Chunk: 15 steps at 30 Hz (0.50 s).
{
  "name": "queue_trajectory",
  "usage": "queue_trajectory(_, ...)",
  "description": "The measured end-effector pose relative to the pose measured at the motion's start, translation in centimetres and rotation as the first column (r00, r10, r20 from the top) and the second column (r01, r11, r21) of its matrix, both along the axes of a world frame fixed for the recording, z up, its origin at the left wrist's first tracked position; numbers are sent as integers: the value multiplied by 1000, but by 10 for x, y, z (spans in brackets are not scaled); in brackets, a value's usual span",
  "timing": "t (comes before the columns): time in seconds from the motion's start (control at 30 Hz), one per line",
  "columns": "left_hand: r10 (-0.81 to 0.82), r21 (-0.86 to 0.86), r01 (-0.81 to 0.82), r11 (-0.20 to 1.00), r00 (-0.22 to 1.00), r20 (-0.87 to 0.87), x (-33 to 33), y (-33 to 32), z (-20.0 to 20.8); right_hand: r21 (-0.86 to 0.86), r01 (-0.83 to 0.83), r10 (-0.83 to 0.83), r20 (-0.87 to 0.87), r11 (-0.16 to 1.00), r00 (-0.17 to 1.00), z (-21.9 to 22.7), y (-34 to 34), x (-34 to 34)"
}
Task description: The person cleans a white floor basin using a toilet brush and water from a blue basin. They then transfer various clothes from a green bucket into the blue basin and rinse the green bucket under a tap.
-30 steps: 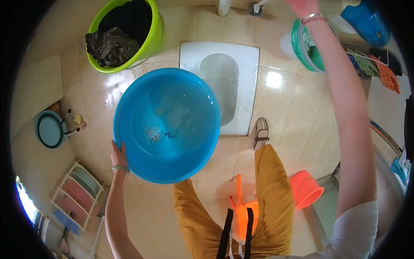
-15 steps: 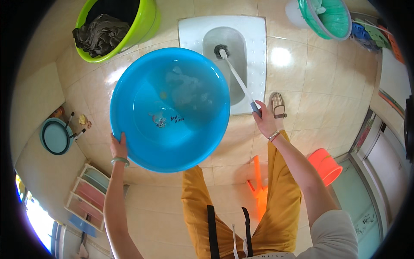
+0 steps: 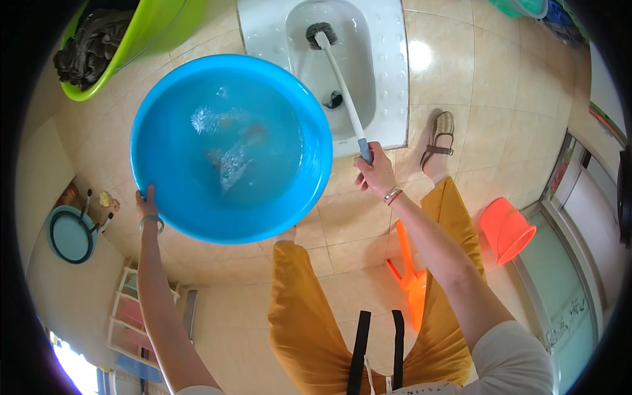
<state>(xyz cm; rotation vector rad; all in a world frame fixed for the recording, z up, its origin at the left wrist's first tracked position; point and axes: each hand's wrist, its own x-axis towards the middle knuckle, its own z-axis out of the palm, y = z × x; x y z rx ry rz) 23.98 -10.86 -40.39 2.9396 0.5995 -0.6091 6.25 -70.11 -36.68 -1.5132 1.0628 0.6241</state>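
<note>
Over to the left of the left hand, a teal folding washbasin (image 3: 71, 235) leans by the wall; beyond that hand, toward the far side, a lime-green bucket (image 3: 151, 33) holds dark, crumpled cloth (image 3: 95, 46).

The left hand (image 3: 146, 203) is closed on the near-left rim of a large blue plastic washbasin (image 3: 197, 220), thumb at the rim and fingers outside. The basin spreads to the right of that hand and ahead of it, with water (image 3: 263, 164) inside; whether anything under it takes its weight cannot be told. Its right side covers the near-left corner of the white squat toilet (image 3: 392, 79).

The toilet brush (image 3: 345, 85) runs from the right hand (image 3: 376, 172) forward and a little left, its dark bristle head over the far part of the toilet bowl. That hand is wrapped around the grey-blue grip. The step in hand looks like brushing the bowl while the basin is held alongside. I judge that moving the brush calls for a firm right grip and a steady left one, so the water does not slop.

Ahead and right of the right hand is a sandalled foot (image 3: 440, 141); farther right and nearer the body, a coral bucket (image 3: 505, 230).
</note>
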Motion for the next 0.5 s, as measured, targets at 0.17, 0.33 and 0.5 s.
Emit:
queue_trajectory(0.17,254,-144,-243,959,965,61,-8,41,-33,173,51,-55,18,984,998,-30,-4,-4)
queue_trajectory(0.33,-195,242,124,962,934,299,-15,-62,-1,324,167,-204,83,931,975,-60,-12,-19)
queue_trajectory(0.5,-253,-673,247,697,963,92,-111,-387,106,255,136,-99,-152,957,983,-50,-19,-16)
